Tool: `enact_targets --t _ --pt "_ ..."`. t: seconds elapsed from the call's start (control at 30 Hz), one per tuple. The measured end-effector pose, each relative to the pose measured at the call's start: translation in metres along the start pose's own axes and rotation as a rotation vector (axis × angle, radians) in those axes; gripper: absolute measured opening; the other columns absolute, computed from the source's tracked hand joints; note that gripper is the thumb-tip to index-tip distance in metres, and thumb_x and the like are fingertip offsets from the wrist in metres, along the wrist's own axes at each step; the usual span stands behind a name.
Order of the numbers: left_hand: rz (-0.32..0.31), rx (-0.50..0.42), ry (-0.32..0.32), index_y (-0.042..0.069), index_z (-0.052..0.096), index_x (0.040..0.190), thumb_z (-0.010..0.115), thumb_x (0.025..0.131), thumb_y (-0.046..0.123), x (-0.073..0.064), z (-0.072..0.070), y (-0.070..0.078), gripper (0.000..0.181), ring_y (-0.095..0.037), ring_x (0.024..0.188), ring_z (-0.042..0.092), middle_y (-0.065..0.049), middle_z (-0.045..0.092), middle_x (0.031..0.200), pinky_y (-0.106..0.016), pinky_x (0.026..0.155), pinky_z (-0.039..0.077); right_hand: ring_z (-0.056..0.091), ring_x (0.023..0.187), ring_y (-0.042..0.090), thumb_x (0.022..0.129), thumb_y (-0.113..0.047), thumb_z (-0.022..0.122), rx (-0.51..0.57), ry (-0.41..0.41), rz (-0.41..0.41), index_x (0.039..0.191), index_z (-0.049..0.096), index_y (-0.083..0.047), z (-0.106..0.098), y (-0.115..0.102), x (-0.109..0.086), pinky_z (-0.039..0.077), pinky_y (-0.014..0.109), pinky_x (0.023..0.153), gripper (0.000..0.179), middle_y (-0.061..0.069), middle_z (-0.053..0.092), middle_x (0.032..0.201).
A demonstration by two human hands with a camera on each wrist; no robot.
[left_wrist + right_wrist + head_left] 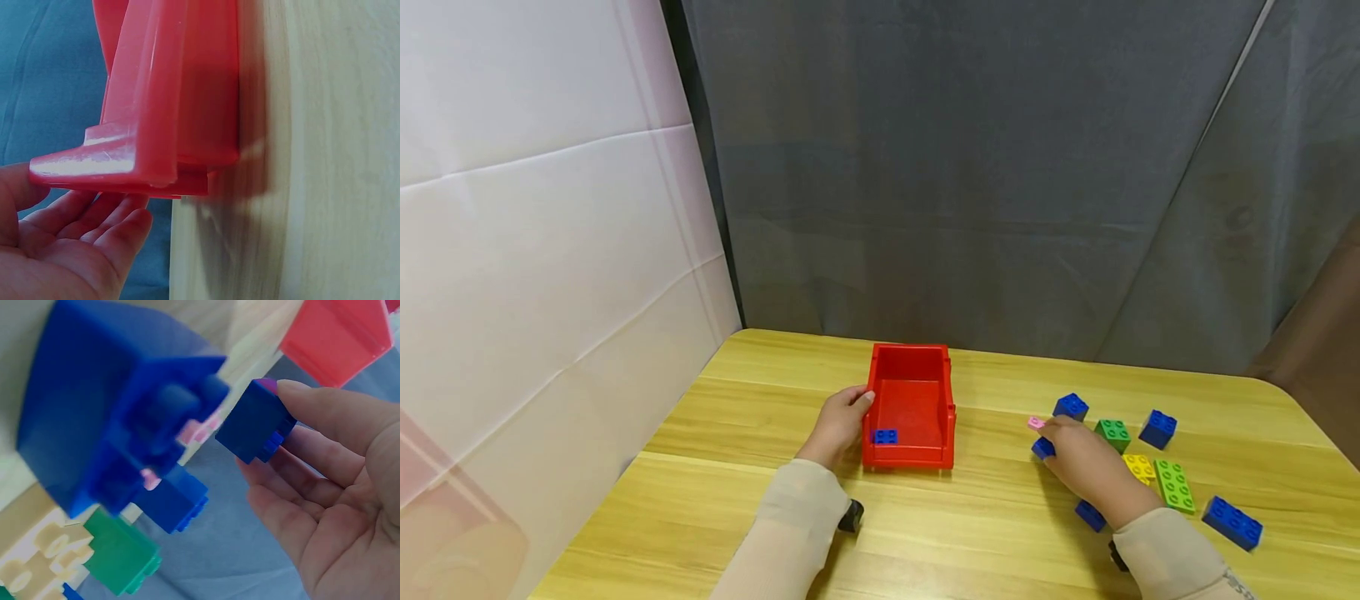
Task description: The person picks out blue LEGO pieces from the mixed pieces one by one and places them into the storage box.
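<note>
A red plastic bin point(908, 456) stands on the table with a blue brick point(885, 437) inside, near its front. My left hand point(837, 427) grips the bin's left side; in the left wrist view the thumb and fingers point(128, 228) meet its rim point(81, 172). Over on the right, my right hand point(1090, 465) pinches a small blue brick point(253, 422) between thumb and fingers. Just behind that brick lies a pink brick point(1035, 422), partly covered by the hand in the head view. Another blue brick point(1071, 407) stands beyond the hand.
Around the right hand lie a green brick point(1112, 435), a yellow brick point(1139, 468), a lime green brick point(1175, 486) and more blue bricks point(1158, 429), one a longer blue brick point(1232, 522). A grey curtain point(962, 183) hangs behind the table, a white panel point(550, 250) at left.
</note>
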State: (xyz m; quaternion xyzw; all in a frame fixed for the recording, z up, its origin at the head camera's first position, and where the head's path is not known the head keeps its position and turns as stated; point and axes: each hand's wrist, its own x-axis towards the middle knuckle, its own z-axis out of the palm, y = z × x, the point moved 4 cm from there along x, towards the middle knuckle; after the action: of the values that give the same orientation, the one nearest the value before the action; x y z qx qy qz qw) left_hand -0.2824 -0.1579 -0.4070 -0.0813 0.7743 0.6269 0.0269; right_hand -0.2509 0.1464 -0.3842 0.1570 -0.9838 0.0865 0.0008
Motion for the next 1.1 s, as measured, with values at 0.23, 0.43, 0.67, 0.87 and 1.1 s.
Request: enact_targets --t 0.23,0.43,0.67,0.87,1.1 --pt "0.015 0.006 -0.002 -0.006 0.049 0.136 0.044 0.103 0.019 0.0 0.0 0.0 0.042 -0.037 0.11 0.059 -0.025 0.059 0.125 -0.048 0.096 0.049 0.061 0.107 0.037 0.081 -0.004 0.075 0.022 0.082 -0.077 0.117 0.065 0.005 -0.009 -0.011 -0.004 0.055 0.043 0.083 0.039 0.02 0.061 0.118" --pt "0.008 0.001 -0.001 -0.005 0.049 0.136 0.044 0.103 0.019 0.0 0.0 0.0 0.041 -0.037 0.11 0.059 -0.024 0.059 0.125 -0.048 0.097 0.049 0.058 0.112 0.039 0.081 -0.004 0.075 0.031 0.11 -0.1 0.118 0.063 0.007 -0.015 -0.02 -0.005 0.054 0.046 0.087 0.04 0.022 0.059 0.121" --pt "-0.008 -0.009 0.001 -0.004 0.049 0.136 0.044 0.103 0.019 -0.001 -0.001 0.0 0.041 -0.036 0.111 0.058 -0.023 0.059 0.125 -0.047 0.098 0.048 0.06 0.111 0.036 0.081 -0.006 0.076 0.027 0.142 -0.135 0.118 0.065 0.005 -0.023 -0.031 -0.007 0.054 0.044 0.086 0.04 0.018 0.061 0.121" --pt "-0.013 -0.014 0.002 -0.004 0.049 0.137 0.044 0.103 0.019 -0.002 -0.001 0.001 0.041 -0.036 0.112 0.058 -0.023 0.059 0.126 -0.048 0.099 0.047 0.061 0.11 0.033 0.08 -0.007 0.077 0.024 0.205 -0.178 0.117 0.066 0.004 -0.026 -0.041 -0.008 0.055 0.043 0.086 0.04 0.015 0.062 0.12" --pt "-0.011 -0.004 0.006 -0.004 0.049 0.137 0.044 0.103 0.019 -0.002 0.0 0.001 0.041 -0.036 0.112 0.058 -0.023 0.059 0.126 -0.048 0.099 0.047 0.061 0.11 0.032 0.081 -0.008 0.077 0.039 0.255 -0.222 0.118 0.065 0.004 -0.029 -0.051 -0.007 0.055 0.042 0.086 0.042 0.015 0.061 0.121"
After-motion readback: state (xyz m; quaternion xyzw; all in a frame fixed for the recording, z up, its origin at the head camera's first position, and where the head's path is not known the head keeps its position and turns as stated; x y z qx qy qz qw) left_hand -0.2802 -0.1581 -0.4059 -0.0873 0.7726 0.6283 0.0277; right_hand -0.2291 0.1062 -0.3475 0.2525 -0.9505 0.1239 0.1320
